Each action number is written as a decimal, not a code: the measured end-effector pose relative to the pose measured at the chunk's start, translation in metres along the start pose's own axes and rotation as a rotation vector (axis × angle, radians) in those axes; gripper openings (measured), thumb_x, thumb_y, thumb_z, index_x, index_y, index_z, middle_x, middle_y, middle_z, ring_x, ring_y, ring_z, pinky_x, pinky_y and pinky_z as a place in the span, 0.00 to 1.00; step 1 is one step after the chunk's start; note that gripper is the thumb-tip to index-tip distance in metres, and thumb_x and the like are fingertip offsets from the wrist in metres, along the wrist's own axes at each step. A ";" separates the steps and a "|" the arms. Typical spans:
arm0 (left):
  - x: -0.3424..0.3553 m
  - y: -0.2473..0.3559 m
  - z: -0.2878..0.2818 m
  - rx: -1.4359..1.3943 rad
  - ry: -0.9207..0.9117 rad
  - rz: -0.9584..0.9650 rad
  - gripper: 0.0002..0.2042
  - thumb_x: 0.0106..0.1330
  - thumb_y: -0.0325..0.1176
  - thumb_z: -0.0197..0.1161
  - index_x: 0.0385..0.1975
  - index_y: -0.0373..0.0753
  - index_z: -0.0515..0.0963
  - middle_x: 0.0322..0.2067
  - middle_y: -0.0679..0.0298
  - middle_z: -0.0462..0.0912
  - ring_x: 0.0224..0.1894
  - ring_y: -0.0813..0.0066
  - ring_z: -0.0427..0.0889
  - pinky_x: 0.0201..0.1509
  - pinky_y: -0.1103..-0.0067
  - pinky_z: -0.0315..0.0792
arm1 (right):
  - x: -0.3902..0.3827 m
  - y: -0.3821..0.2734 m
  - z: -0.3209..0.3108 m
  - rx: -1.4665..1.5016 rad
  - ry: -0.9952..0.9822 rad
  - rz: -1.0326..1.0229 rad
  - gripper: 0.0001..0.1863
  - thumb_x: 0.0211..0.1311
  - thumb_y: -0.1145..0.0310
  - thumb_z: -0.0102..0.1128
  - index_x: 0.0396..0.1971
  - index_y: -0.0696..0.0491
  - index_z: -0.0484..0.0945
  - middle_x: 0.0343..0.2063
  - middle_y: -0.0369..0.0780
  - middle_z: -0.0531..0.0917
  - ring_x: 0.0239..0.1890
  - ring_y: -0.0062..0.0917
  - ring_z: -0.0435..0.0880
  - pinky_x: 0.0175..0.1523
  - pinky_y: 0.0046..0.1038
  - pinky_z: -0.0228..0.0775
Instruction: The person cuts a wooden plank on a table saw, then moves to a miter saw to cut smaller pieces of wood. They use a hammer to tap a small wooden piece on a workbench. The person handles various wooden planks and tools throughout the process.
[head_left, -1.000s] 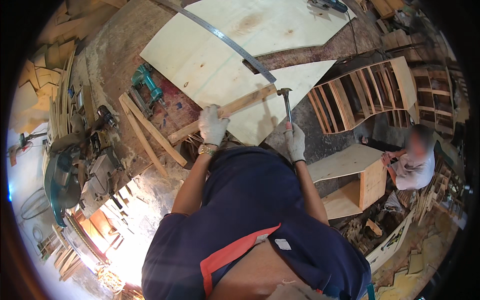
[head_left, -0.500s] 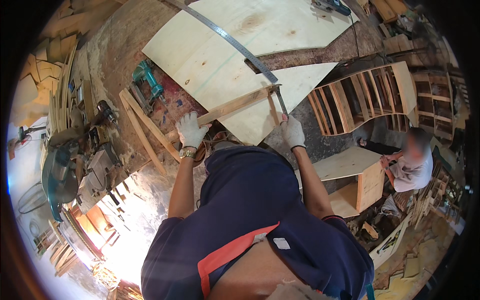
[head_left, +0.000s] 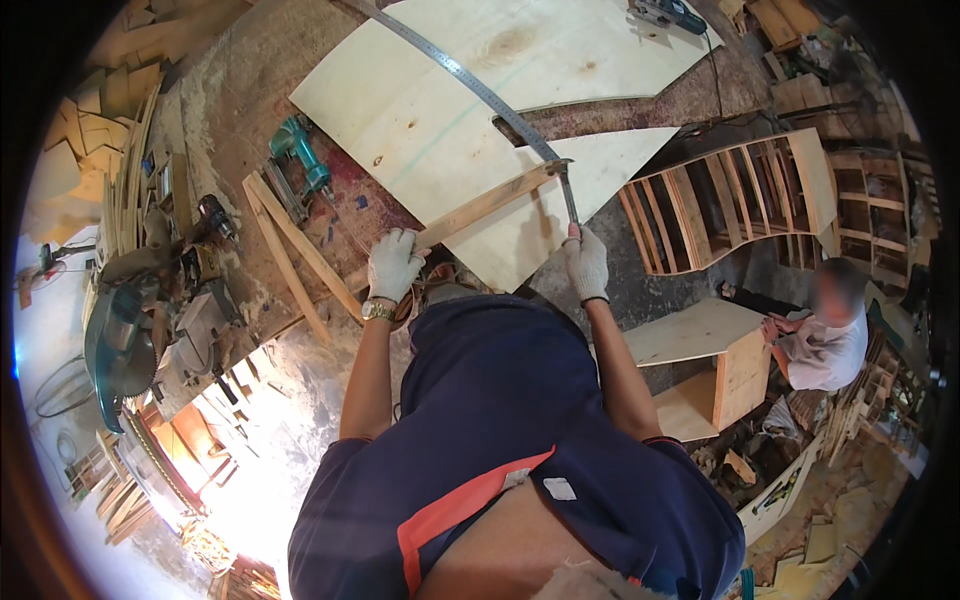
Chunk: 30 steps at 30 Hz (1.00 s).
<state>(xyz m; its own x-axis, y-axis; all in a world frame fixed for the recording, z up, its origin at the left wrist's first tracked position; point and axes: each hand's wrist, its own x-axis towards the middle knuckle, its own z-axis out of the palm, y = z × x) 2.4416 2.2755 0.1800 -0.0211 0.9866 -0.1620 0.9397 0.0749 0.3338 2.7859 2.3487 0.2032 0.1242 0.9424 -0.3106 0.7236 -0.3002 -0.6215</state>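
Note:
My gloved left hand is closed round the near end of a narrow wooden strip, which slants away to the right above a pale plywood sheet. In my gloved right hand is the handle of a hammer. The hammer's head is at the strip's far end; whether it touches the wood I cannot tell. A long metal ruler lies across the plywood, its near end close to the hammer head.
Left on the bench lie a teal nail gun, two joined wooden strips, a drill and a mitre saw. A power tool rests at the far right. Rightward stand a slatted wooden frame and a person beside a plywood box.
The hammer head has shifted slightly away and to the right, and its handle stands straighter. My left hand's fingers have drawn in more tightly at the strip.

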 end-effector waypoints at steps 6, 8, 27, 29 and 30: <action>-0.027 -0.008 0.005 -1.009 -0.549 -0.394 0.23 0.77 0.51 0.50 0.44 0.33 0.77 0.24 0.65 0.80 0.26 0.77 0.80 0.28 0.78 0.75 | -0.005 -0.004 -0.001 0.116 0.095 -0.135 0.24 0.75 0.53 0.46 0.34 0.60 0.77 0.28 0.56 0.81 0.35 0.54 0.81 0.40 0.47 0.70; -0.038 -0.014 0.014 -1.120 -0.569 -0.457 0.23 0.75 0.53 0.53 0.40 0.34 0.77 0.20 0.64 0.79 0.20 0.79 0.78 0.22 0.82 0.75 | 0.001 -0.011 -0.003 0.123 0.060 -0.184 0.25 0.76 0.51 0.45 0.32 0.60 0.76 0.25 0.52 0.79 0.31 0.47 0.80 0.38 0.42 0.68; -0.053 -0.027 0.073 -1.062 -0.492 -0.475 0.21 0.77 0.43 0.50 0.56 0.32 0.77 0.21 0.63 0.79 0.19 0.78 0.77 0.24 0.79 0.73 | 0.011 -0.011 0.020 -0.208 -0.097 -0.105 0.18 0.75 0.55 0.47 0.50 0.52 0.75 0.28 0.57 0.82 0.35 0.58 0.82 0.38 0.54 0.72; -0.051 -0.029 0.071 -1.077 -0.546 -0.493 0.21 0.76 0.42 0.50 0.55 0.31 0.77 0.21 0.62 0.79 0.19 0.78 0.77 0.25 0.79 0.73 | 0.009 -0.010 0.022 -0.192 -0.050 -0.103 0.19 0.76 0.53 0.46 0.47 0.54 0.76 0.28 0.57 0.82 0.36 0.57 0.82 0.39 0.54 0.71; -0.052 -0.030 0.070 -1.069 -0.552 -0.465 0.21 0.76 0.42 0.50 0.55 0.31 0.77 0.22 0.62 0.79 0.19 0.78 0.77 0.25 0.79 0.73 | 0.009 -0.009 0.023 -0.209 -0.030 -0.102 0.20 0.76 0.52 0.45 0.44 0.54 0.76 0.27 0.57 0.82 0.36 0.57 0.82 0.39 0.54 0.71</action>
<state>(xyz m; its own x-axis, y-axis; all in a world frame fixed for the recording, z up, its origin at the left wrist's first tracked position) 2.4384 2.2120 0.1134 0.1130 0.6656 -0.7377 0.1379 0.7248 0.6751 2.7650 2.3570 0.1897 0.0252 0.9605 -0.2772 0.8566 -0.1637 -0.4894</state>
